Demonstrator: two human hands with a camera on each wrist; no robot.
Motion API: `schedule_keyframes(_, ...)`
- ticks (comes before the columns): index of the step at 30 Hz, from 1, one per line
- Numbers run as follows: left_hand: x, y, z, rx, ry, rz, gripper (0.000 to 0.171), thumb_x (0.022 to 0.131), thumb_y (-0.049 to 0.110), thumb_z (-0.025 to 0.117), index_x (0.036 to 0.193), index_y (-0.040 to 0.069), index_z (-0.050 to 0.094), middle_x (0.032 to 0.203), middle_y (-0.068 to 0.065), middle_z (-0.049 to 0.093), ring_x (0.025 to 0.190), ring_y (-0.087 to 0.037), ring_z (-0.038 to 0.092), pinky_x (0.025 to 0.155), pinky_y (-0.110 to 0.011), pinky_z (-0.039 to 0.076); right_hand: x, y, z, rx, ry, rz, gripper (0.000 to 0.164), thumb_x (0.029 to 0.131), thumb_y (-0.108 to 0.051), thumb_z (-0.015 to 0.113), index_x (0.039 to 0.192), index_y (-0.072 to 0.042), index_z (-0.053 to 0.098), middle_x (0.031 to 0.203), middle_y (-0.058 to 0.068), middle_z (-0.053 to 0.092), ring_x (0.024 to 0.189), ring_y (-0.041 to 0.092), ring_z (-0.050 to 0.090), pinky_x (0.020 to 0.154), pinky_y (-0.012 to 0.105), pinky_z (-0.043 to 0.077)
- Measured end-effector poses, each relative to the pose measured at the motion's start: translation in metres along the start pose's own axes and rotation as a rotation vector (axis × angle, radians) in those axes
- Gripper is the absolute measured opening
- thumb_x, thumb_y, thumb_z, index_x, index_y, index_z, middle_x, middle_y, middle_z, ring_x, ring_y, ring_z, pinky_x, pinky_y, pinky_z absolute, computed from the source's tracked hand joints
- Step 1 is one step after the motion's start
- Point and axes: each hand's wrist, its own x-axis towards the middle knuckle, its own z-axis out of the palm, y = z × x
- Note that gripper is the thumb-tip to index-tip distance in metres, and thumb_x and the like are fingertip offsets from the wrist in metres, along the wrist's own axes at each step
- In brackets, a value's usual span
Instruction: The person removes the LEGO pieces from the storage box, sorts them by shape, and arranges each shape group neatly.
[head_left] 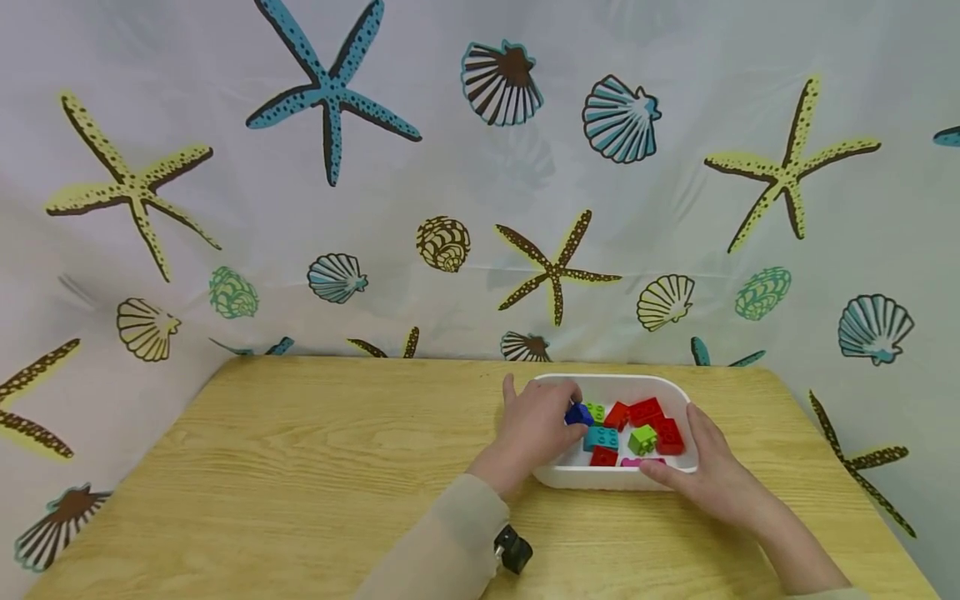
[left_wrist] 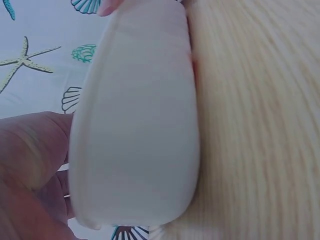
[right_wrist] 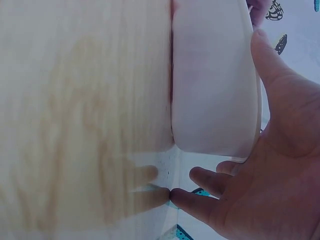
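A white plastic tray (head_left: 600,478) stands on the wooden table with toy building bricks inside. Over its left end my left hand (head_left: 531,425) reaches in and pinches a dark blue brick (head_left: 579,415) between thumb and fingers. My right hand (head_left: 718,483) rests against the tray's right end, thumb on the front rim. In the right wrist view, the fingers (right_wrist: 197,205) of that hand stretch out straight past the tray's end. Beside the blue brick lie a teal brick (head_left: 602,438) and a light green brick (head_left: 596,411). The left wrist view has the tray's wall (left_wrist: 140,115) hiding the bricks.
Several red bricks (head_left: 670,436), another light green brick (head_left: 642,439) and a pink piece (head_left: 637,462) lie in the tray. The wooden table (head_left: 300,467) extends to the left. A curtain (head_left: 420,183) with starfish and shells hangs behind it.
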Motion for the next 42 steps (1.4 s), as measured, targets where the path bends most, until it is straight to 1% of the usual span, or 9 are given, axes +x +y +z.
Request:
schedule_keyframes(7, -0.008, -0.003, -0.017, -0.096, 0.030, 0.028, 0.033, 0.098, 0.032, 0.088, 0.119, 0.018, 0.067, 0.108, 0.005, 0.074, 0.110, -0.022, 0.066, 0.129, -0.072, 0.012, 0.002, -0.001, 0.000, -0.010, -0.002, 0.008, 0.134, 0.096, -0.066, 0.076, 0.173, 0.000, -0.012, 0.177, 0.035, -0.005, 0.155, 0.065, 0.018, 0.113, 0.081, 0.037)
schedule_keyframes(10, -0.011, -0.006, -0.023, -0.149, 0.034, 0.031, 0.032, 0.099, 0.030, 0.087, 0.120, 0.017, 0.066, 0.112, 0.004, 0.076, 0.113, -0.020, 0.067, 0.130, -0.071, 0.011, 0.002, 0.000, 0.000, -0.014, -0.001, 0.013, 0.134, 0.096, -0.065, 0.077, 0.173, 0.000, -0.011, 0.176, 0.035, -0.005, 0.155, 0.065, 0.018, 0.112, 0.081, 0.038)
schedule_keyframes(13, -0.014, -0.011, -0.028, -0.187, 0.034, 0.046, 0.038, 0.100, 0.027, 0.086, 0.132, 0.015, 0.069, 0.119, 0.002, 0.078, 0.121, -0.022, 0.068, 0.131, -0.071, 0.009, 0.001, 0.000, 0.001, -0.012, 0.000, 0.012, 0.135, 0.095, -0.066, 0.077, 0.173, 0.000, -0.011, 0.176, 0.035, -0.004, 0.155, 0.064, 0.018, 0.112, 0.081, 0.039)
schedule_keyframes(16, -0.019, -0.017, -0.034, -0.187, 0.046, 0.077, 0.047, 0.102, 0.027, 0.084, 0.145, 0.016, 0.069, 0.126, 0.000, 0.078, 0.130, -0.025, 0.066, 0.130, -0.073, 0.009, 0.001, -0.001, 0.001, -0.009, -0.001, 0.007, 0.135, 0.095, -0.066, 0.078, 0.173, 0.000, -0.010, 0.176, 0.035, -0.003, 0.155, 0.064, 0.018, 0.113, 0.081, 0.039)
schedule_keyframes(19, -0.026, -0.026, -0.040, -0.179, 0.069, 0.114, 0.045, 0.103, 0.028, 0.082, 0.145, 0.018, 0.072, 0.131, -0.001, 0.077, 0.134, -0.027, 0.064, 0.128, -0.075, 0.012, 0.001, -0.001, 0.001, -0.014, -0.003, 0.007, 0.135, 0.095, -0.066, 0.077, 0.173, 0.001, -0.010, 0.176, 0.035, -0.003, 0.154, 0.064, 0.018, 0.113, 0.081, 0.038)
schedule_keyframes(23, -0.036, -0.041, -0.047, -0.215, 0.111, 0.147, 0.038, 0.102, 0.028, 0.083, 0.138, 0.017, 0.076, 0.133, -0.003, 0.073, 0.128, -0.030, 0.065, 0.124, -0.067, 0.031, 0.001, -0.002, 0.000, -0.022, -0.003, 0.004, 0.134, 0.096, -0.065, 0.077, 0.173, 0.002, -0.010, 0.176, 0.036, -0.003, 0.154, 0.064, 0.019, 0.112, 0.082, 0.039)
schedule_keyframes(27, -0.044, -0.057, -0.055, -0.252, 0.149, 0.163, 0.032, 0.100, 0.024, 0.085, 0.130, 0.016, 0.077, 0.123, -0.004, 0.071, 0.113, -0.028, 0.066, 0.101, -0.049, 0.052, 0.000, -0.002, -0.001, -0.028, -0.002, -0.002, 0.134, 0.096, -0.064, 0.077, 0.173, 0.002, -0.010, 0.176, 0.036, -0.003, 0.154, 0.064, 0.019, 0.112, 0.081, 0.039)
schedule_keyframes(30, -0.050, -0.066, -0.060, -0.251, 0.161, 0.159, 0.026, 0.099, 0.020, 0.086, 0.122, 0.014, 0.076, 0.114, -0.001, 0.072, 0.105, -0.025, 0.065, 0.092, -0.043, 0.054, 0.000, -0.002, -0.001, -0.032, -0.002, -0.002, 0.134, 0.096, -0.065, 0.076, 0.172, 0.003, -0.010, 0.176, 0.037, -0.003, 0.154, 0.064, 0.019, 0.112, 0.081, 0.039)
schedule_keyframes(42, -0.071, -0.096, -0.067, -0.265, 0.118, 0.068, 0.024, 0.095, 0.012, 0.087, 0.114, 0.013, 0.072, 0.111, 0.000, 0.072, 0.107, -0.029, 0.066, 0.095, -0.048, 0.056, -0.001, -0.003, -0.001, -0.036, -0.011, 0.006, 0.134, 0.096, -0.067, 0.075, 0.172, 0.002, -0.012, 0.176, 0.037, -0.005, 0.154, 0.065, 0.018, 0.112, 0.083, 0.036)
